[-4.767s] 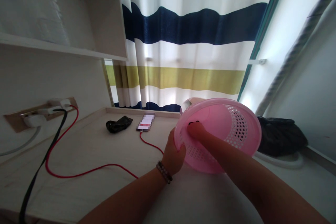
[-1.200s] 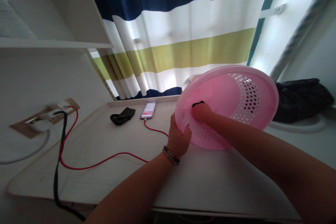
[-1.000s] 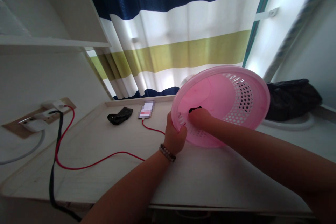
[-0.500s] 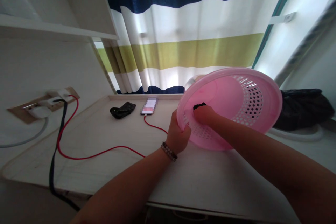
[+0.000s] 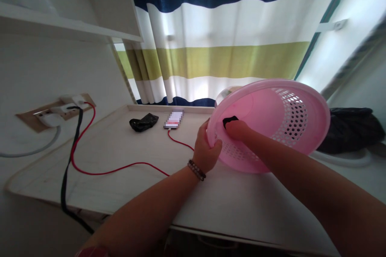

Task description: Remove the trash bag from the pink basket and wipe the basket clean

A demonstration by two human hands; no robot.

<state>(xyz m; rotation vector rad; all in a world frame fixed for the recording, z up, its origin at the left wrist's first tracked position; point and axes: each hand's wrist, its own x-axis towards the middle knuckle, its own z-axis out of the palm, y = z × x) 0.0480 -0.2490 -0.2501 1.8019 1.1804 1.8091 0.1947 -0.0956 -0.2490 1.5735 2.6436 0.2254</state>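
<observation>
We've got the basket (image 5: pixel 259 104) tipped, mouth toward us, over the right part of the desk (image 5: pixel 120 144): smooth pink plastic, rounded rim, wall perforated with round holes. Our left hand (image 5: pixel 206 150) is clamped on its left rim, thumb over the edge. Our right hand (image 5: pixel 239 129) is inside it, fist closed on a black wad (image 5: pixel 229 119) near the left inner wall; mostly hidden, can't tell the material. Left on the pale desk: shiny crumpled bag (image 5: pixel 144 122), beside a flat phone (image 5: pixel 174 119) with a red cable (image 5: pixel 114 171) plugged in. Black sack (image 5: pixel 352 130) right of the basket
</observation>
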